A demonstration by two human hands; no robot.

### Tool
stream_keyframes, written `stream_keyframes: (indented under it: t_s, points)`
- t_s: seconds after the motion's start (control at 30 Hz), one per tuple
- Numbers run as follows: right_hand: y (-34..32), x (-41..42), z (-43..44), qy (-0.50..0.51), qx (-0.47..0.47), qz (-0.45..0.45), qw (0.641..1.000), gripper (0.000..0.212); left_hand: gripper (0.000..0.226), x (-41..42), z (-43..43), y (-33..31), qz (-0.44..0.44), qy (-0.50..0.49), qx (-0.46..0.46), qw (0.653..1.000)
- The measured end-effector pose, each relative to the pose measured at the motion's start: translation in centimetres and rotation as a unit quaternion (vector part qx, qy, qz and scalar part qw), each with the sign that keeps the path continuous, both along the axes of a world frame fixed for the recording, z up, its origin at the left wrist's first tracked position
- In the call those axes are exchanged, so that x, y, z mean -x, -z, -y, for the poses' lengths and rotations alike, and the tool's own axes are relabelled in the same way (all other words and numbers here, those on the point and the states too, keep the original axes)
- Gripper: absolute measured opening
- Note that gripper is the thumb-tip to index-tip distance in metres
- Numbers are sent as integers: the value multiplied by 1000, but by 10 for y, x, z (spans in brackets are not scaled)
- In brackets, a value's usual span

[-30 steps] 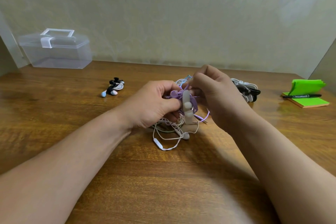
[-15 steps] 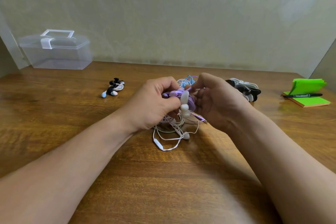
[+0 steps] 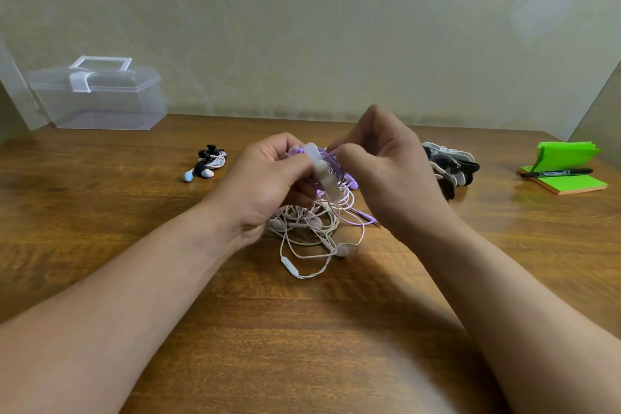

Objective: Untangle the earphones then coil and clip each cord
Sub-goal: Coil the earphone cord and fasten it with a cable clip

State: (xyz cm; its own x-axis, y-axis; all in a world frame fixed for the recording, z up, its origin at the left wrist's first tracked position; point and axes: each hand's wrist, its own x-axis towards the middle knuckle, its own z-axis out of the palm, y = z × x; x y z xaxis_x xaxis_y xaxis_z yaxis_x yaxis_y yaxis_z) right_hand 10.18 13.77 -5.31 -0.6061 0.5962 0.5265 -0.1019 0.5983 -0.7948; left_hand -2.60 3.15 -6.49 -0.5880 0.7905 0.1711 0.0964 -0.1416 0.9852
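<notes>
Both hands on the purple earphone cord
Left hand curled round it and a white clip; right hand pinching it beside the left fingers; white earphone tangle below

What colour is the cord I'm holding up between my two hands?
The cord is purple, clearest in the head view.

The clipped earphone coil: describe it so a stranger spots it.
On the wooden table, start from the clear plastic box at back left. Nearer, left of the left hand, lies a small white coil in a black clip, with a pale-blue earbud, unlike the loose tangle.
</notes>
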Motion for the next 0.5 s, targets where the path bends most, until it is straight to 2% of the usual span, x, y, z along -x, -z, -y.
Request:
stream_keyframes:
  t_s: [0.1,0.23,0.3,0.43,0.5]
  points:
    - [1,-1,-4,-23,36,18,999,16,21,2,0,-2,62,19,2,998]
    - [-1,-4,-8,-3,-5,42,999,16,19,6,6,-6,107,102,-22,989]
    - [-1,-6,-10,6,-33,53,998,14,22,4,6,-5,77,115,-22,990]
    - [1,-7,-13,11,-100,107,989,16,13,4,3,-1,-17,43,-13,999]
    - [1,-7,-13,21,-122,114,986,14,16,6,4,0,-53,29,-17,998]
